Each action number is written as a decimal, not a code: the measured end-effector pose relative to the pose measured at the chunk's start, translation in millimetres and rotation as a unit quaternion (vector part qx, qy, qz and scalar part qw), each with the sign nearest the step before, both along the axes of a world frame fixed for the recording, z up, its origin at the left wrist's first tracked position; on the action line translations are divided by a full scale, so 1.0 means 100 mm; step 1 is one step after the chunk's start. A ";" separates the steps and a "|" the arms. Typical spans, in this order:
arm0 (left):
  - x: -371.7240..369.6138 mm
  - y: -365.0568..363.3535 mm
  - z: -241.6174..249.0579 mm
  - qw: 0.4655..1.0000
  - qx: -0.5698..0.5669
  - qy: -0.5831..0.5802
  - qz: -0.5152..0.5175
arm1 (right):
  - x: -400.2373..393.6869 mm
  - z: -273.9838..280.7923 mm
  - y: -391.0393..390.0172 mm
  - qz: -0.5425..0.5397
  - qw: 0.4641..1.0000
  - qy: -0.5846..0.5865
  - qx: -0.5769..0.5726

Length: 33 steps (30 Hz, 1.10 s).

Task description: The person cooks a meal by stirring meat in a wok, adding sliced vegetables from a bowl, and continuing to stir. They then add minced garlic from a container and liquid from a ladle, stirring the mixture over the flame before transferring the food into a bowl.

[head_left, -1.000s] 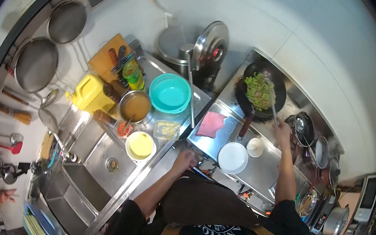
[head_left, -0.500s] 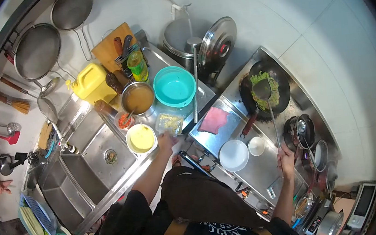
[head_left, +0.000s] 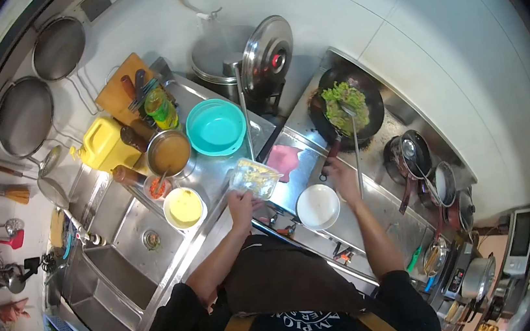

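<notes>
My left hand grips the near edge of a clear plastic container, lifted and tilted, with chopped pale-yellow bits inside. My right hand, blurred, is off the spatula and close to the handle of the wok. The spatula rests in the wok among cooked green vegetables, its long handle slanting toward me. Just below my right hand sits a white bowl. A pink cloth lies between container and wok. The smaller white bowl is hidden from view.
On the left counter stand a turquoise basin, a pot of brown liquid, a tub of yellow stuff and a yellow jug. A lidded stockpot is behind, a double sink left, more pans right.
My left hand has picked up the clear container and brought it right. My right hand has let go of the spatula and moved left toward the wok handle. The view has shifted.
</notes>
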<state>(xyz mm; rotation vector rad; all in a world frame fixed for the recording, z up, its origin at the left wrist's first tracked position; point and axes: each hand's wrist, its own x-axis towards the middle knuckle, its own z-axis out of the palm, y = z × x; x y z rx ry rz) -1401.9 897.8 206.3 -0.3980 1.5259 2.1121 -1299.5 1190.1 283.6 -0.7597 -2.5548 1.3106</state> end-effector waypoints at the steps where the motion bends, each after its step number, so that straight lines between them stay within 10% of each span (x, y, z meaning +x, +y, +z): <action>1: 0.02 0.11 0.09 1.000 0.011 0.016 -0.012 | -0.06 -0.35 -0.10 0.052 0.995 0.032 0.074; 12: 0.08 1.00 0.34 0.997 0.079 0.027 -0.007 | -0.43 0.48 -0.54 0.018 0.970 -0.049 0.238; 19: 0.14 1.35 0.46 0.992 0.116 0.046 -0.014 | -0.50 0.50 -0.55 -0.101 0.992 -0.008 -0.075; 28: 0.11 1.65 0.31 0.989 0.113 0.097 0.017 | -0.47 0.36 -0.51 -0.158 0.952 0.000 0.262; 33: 0.07 1.63 0.51 0.991 0.048 0.118 -0.049 | -0.62 0.39 -0.55 -0.144 0.977 0.098 0.124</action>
